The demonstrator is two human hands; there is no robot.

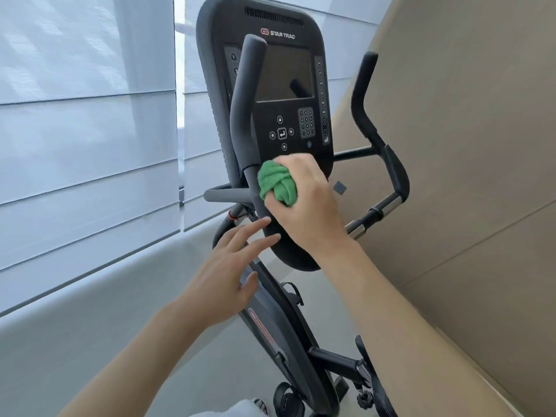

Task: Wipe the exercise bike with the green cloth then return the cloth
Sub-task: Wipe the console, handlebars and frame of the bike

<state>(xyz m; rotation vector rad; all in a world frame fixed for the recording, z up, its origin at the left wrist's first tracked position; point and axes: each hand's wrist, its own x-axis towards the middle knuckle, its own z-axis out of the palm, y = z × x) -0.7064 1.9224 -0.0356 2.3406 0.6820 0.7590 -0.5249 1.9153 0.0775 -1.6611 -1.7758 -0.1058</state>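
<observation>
Two hands at exercise bike (279, 320). Right hand (304, 197) gripped bunched green cloth (277, 186), fingers curled around it; cloth bulged out thumb-side, pressed against left handlebar (245, 115) below console (288, 94). Left hand (231, 272) spread, empty, fingertips near console's lower edge.

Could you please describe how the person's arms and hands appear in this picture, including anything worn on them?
Both forearms are bare all the way to the frame edge, with no sleeves in view. The left hand and right hand wear no gloves, and no rings, watch or wristbands show on the visible parts. The fingers are bare too.
</observation>
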